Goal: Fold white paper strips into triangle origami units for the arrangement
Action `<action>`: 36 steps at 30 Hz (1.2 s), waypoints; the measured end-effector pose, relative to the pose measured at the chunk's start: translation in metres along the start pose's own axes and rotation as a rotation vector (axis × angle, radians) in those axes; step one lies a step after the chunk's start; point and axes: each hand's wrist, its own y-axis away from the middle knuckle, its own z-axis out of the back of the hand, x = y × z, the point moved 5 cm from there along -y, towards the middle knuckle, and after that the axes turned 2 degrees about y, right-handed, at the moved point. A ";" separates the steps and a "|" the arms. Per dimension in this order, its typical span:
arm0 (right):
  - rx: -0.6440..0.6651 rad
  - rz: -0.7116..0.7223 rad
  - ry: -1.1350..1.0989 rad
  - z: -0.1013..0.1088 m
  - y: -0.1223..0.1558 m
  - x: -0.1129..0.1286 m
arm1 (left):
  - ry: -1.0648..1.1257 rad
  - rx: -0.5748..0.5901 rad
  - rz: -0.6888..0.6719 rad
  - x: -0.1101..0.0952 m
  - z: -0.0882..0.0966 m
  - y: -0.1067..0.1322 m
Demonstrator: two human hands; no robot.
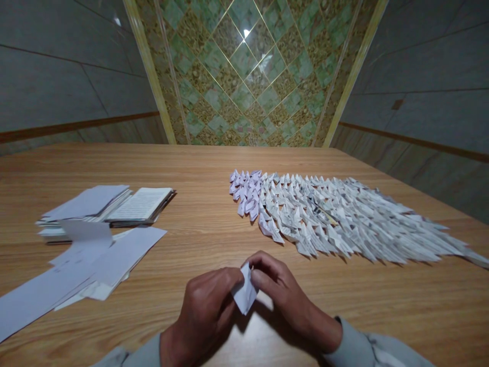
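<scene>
Both my hands meet near the front edge of the wooden table [214,168], pinching a small folded piece of white paper [244,295]. My left hand [204,316] grips its left side with curled fingers. My right hand [284,295] pinches its upper right edge between thumb and fingertips. The paper is partly folded into a pointed shape and held just above the tabletop.
Several folded paper pieces [336,219] lie in tight rows across the right half of the table. At the left sit an open book [141,205], a stack of sheets [82,204] and loose white paper sheets [87,265]. A tiled wall [248,71] rises behind.
</scene>
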 end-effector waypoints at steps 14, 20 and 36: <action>-0.068 -0.035 0.024 0.001 0.000 -0.003 | -0.044 -0.078 0.025 0.003 0.002 0.001; -0.145 -0.028 0.109 0.004 0.002 -0.004 | 0.006 0.022 -0.007 0.001 -0.001 0.003; -0.169 0.146 0.377 -0.005 0.010 0.004 | 0.070 -0.200 0.228 0.011 0.009 -0.002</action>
